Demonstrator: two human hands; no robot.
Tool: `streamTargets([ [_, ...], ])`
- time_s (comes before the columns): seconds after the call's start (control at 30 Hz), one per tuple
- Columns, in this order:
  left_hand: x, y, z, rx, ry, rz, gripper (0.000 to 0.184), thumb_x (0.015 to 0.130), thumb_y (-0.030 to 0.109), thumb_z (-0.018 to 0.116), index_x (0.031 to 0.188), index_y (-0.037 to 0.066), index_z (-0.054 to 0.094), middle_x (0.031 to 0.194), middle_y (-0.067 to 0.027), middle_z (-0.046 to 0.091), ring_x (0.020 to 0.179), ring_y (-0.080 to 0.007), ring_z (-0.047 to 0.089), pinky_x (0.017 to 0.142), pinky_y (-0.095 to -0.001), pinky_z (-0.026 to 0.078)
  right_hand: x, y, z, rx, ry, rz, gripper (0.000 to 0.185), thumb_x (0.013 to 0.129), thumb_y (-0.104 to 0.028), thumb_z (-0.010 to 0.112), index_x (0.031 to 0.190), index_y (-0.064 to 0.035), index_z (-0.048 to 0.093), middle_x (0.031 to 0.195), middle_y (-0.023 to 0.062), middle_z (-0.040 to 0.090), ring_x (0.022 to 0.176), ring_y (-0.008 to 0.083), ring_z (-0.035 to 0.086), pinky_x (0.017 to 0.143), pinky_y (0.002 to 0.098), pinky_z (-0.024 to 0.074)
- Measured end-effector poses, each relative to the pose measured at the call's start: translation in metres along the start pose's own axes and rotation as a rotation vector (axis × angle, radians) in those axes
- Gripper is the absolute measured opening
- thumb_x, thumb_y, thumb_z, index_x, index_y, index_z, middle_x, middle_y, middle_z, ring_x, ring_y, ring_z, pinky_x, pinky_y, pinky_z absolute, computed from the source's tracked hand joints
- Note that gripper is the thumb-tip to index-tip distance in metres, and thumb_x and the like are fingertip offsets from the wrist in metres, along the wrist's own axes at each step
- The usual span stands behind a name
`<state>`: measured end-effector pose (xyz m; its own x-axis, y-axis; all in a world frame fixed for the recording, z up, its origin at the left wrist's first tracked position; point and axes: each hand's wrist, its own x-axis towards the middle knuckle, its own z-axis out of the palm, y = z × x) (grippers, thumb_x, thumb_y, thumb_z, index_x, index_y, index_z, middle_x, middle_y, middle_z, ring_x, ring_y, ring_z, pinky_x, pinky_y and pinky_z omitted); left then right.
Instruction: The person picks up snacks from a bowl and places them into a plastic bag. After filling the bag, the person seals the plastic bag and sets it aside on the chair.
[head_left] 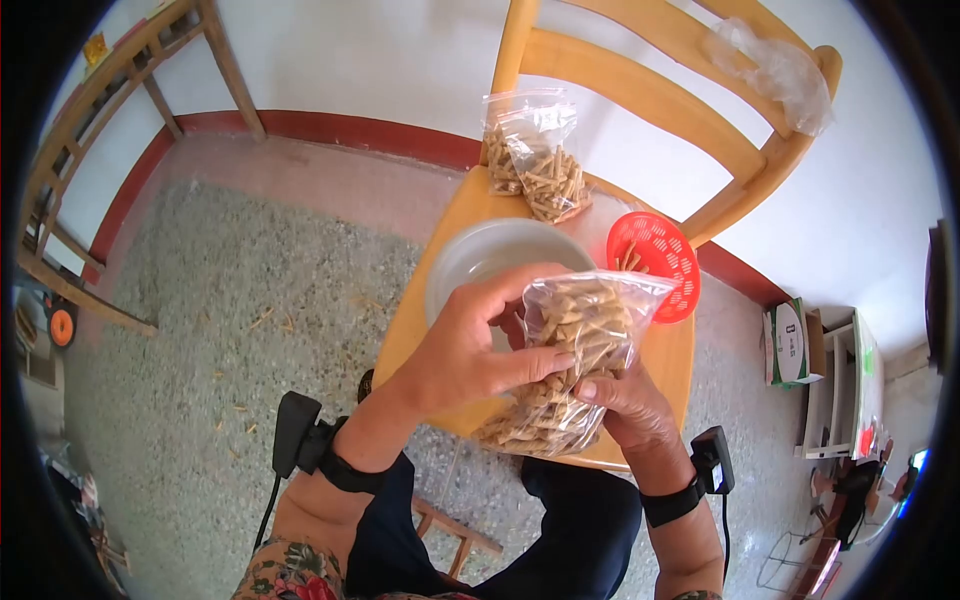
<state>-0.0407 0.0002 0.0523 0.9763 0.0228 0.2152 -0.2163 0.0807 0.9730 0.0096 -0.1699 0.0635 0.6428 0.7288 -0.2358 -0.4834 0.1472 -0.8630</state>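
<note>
A clear zip bag of short tan sticks [585,325] is held up between my two hands, over the front of the wooden chair seat. My left hand [475,340] grips it from the left, thumb across the front and the other fingers partly hidden behind. On the lower right side, my right hand [635,405] presses its thumb against the plastic, its other fingers out of sight behind the bag. Just beyond the left hand sits a grey-white bowl [470,245]. A red plastic basket [685,265] with a few sticks in it stands to the right.
Two filled zip bags [555,180] stand at the back of the chair seat [425,330]. A crumpled clear plastic bag [775,75] hangs on the backrest. Scattered stick bits lie on the speckled floor [240,330]. At right are a green-white box [790,345] and a shelf [835,385].
</note>
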Motion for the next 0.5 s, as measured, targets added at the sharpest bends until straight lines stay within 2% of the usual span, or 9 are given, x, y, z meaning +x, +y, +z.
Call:
streamTargets([
  [0.07, 0.002, -0.001, 0.002, 0.027, 0.080, 0.154, 0.049, 0.068, 0.012, 0.070, 0.111, 0.001, 0.049, 0.091, -0.0042, 0.057, 0.077, -0.0071, 0.053, 0.065, -0.0200, 0.043, 0.003, 0.002, -0.008, -0.006, 0.008, 0.002, 0.075, 0.058, -0.016, 0.076, 0.121, -0.0025, 0.037, 0.108, 0.0076, 0.052, 0.101, 0.0195, 0.050, 0.089, 0.0323, 0.0403],
  [0.1, 0.004, -0.004, 0.000, 0.028, 0.079, 0.158, 0.049, 0.068, 0.012, 0.070, 0.111, 0.001, 0.049, 0.091, -0.0042, 0.057, 0.077, -0.0071, 0.053, 0.065, -0.0200, 0.043, 0.003, 0.001, -0.011, 0.027, 0.032, -0.016, 0.072, 0.059, -0.011, 0.074, 0.120, -0.0026, 0.037, 0.108, 0.0078, 0.052, 0.101, 0.0194, 0.050, 0.088, 0.0314, 0.0406],
  [0.17, 0.006, -0.010, -0.005, -0.168, 0.197, 0.115, 0.039, 0.072, 0.011, 0.067, 0.106, 0.001, 0.051, 0.087, -0.0046, 0.058, 0.071, -0.0082, 0.054, 0.062, -0.0203, 0.043, 0.006, -0.005, -0.016, 0.037, 0.064, -0.105, 0.067, 0.062, -0.006, 0.071, 0.120, -0.0025, 0.037, 0.107, 0.0081, 0.053, 0.100, 0.0191, 0.051, 0.087, 0.0305, 0.0416],
  [0.2, 0.005, -0.008, -0.010, -0.168, 0.197, 0.117, 0.039, 0.072, 0.011, 0.067, 0.106, 0.001, 0.051, 0.087, -0.0046, 0.058, 0.071, -0.0082, 0.054, 0.062, -0.0203, 0.043, 0.010, -0.011, -0.021, 0.035, 0.064, -0.106, 0.067, 0.062, -0.006, 0.071, 0.120, -0.0025, 0.037, 0.107, 0.0081, 0.053, 0.100, 0.0191, 0.051, 0.087, 0.0305, 0.0416],
  [0.27, 0.002, -0.002, -0.020, -0.194, 0.277, -0.051, 0.030, 0.076, 0.011, 0.061, 0.103, 0.001, 0.052, 0.088, -0.0084, 0.059, 0.074, -0.0136, 0.057, 0.064, -0.0251, 0.045, 0.023, -0.028, -0.032, -0.017, 0.099, -0.282, 0.063, 0.063, -0.006, 0.069, 0.119, -0.0016, 0.039, 0.108, 0.0086, 0.053, 0.098, 0.0186, 0.052, 0.085, 0.0303, 0.0428],
  [0.3, 0.002, -0.007, -0.021, -0.175, 0.302, -0.001, 0.021, 0.079, 0.012, 0.058, 0.097, 0.003, 0.054, 0.081, -0.0088, 0.060, 0.067, -0.0136, 0.057, 0.058, -0.0241, 0.044, 0.033, -0.036, -0.040, -0.068, 0.128, -0.323, 0.060, 0.064, -0.005, 0.069, 0.117, -0.0009, 0.040, 0.107, 0.0092, 0.053, 0.097, 0.0185, 0.053, 0.084, 0.0306, 0.0434],
  [0.43, -0.001, -0.006, -0.028, -0.179, 0.271, -0.053, 0.017, 0.079, 0.010, 0.057, 0.094, 0.003, 0.055, 0.077, -0.0084, 0.060, 0.062, -0.0133, 0.056, 0.055, -0.0239, 0.044, 0.077, -0.071, -0.054, -0.204, 0.165, -0.497, 0.049, 0.069, -0.009, 0.066, 0.112, 0.0009, 0.045, 0.101, 0.0086, 0.056, 0.091, 0.0177, 0.055, 0.079, 0.0305, 0.0455],
  [0.5, -0.001, -0.007, -0.030, -0.182, 0.300, -0.092, 0.014, 0.079, 0.008, 0.056, 0.091, 0.002, 0.056, 0.074, -0.0082, 0.060, 0.060, -0.0131, 0.056, 0.054, -0.0239, 0.044, 0.097, -0.086, -0.060, -0.253, 0.177, -0.503, 0.047, 0.069, -0.008, 0.066, 0.111, 0.0006, 0.046, 0.099, 0.0084, 0.057, 0.089, 0.0176, 0.056, 0.079, 0.0302, 0.0456],
])
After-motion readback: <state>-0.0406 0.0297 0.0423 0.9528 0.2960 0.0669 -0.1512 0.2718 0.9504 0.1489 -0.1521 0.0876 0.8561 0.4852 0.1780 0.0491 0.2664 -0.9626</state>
